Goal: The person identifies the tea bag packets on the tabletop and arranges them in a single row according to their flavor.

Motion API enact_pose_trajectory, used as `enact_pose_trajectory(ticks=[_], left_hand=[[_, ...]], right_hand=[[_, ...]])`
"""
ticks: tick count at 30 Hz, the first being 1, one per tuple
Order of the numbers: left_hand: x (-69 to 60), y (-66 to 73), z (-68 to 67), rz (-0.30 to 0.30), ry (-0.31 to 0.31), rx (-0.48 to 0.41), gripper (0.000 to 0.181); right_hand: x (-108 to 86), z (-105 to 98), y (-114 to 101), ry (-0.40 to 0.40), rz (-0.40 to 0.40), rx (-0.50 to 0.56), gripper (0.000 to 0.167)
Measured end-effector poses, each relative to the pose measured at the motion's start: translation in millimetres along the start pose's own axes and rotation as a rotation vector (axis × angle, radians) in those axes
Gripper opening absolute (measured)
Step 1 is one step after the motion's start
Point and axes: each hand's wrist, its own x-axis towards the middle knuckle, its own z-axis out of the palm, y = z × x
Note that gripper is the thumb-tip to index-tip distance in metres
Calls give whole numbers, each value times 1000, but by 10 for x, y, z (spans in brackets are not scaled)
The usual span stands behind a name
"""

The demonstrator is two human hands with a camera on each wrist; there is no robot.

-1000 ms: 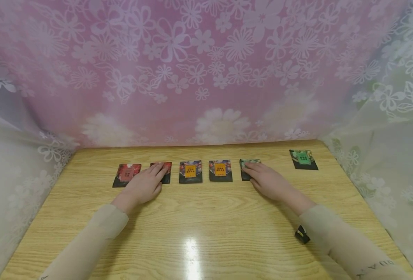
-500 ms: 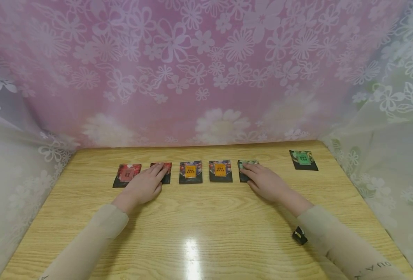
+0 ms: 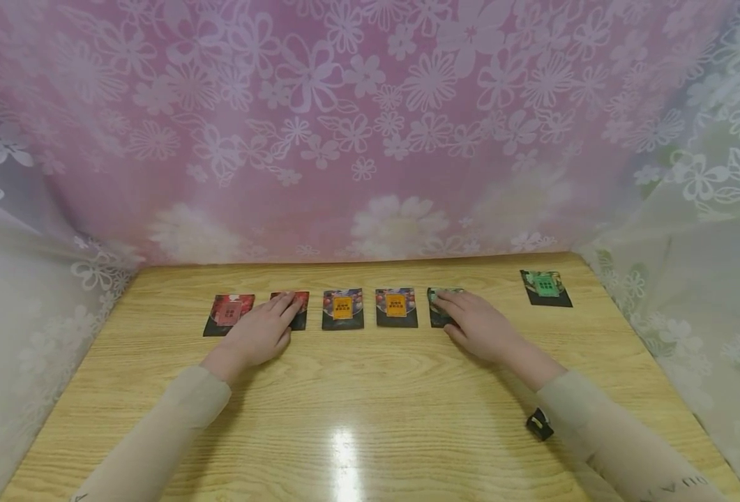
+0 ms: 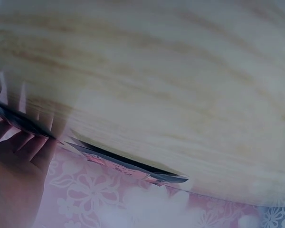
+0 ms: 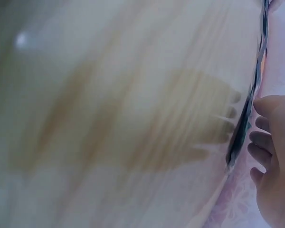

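My left hand rests flat with its fingers on a red-and-black packet, covering most of it. Another red packet lies just left of that hand, and its pink label shows in the left wrist view. On the right, my right hand lays its fingers on a green-and-black packet, partly hiding it. Between the hands lie two packets with orange labels, the left one and the right one. In the right wrist view the fingers touch the packet's face.
A second green packet lies apart at the table's back right, slightly turned. A small black object is beside the right sleeve. The wood table ends at a pink flowered curtain, with pale curtains at both sides.
The right hand has slid the green packet slightly left and nearer the body, straightening it in the row. The left hand stays on the red packet.
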Motion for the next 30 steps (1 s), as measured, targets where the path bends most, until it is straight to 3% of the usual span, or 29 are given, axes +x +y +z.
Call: enact_pose_trajectory(ticks=[16,30], left_hand=[[-12,-6,48,-1,8,-10,58],[-12,21,-13,-3,-4,-7,58]], right_hand=[[-394,-115,695,62,121,-36,56],[-618,-225,1172,6,267,43,58]])
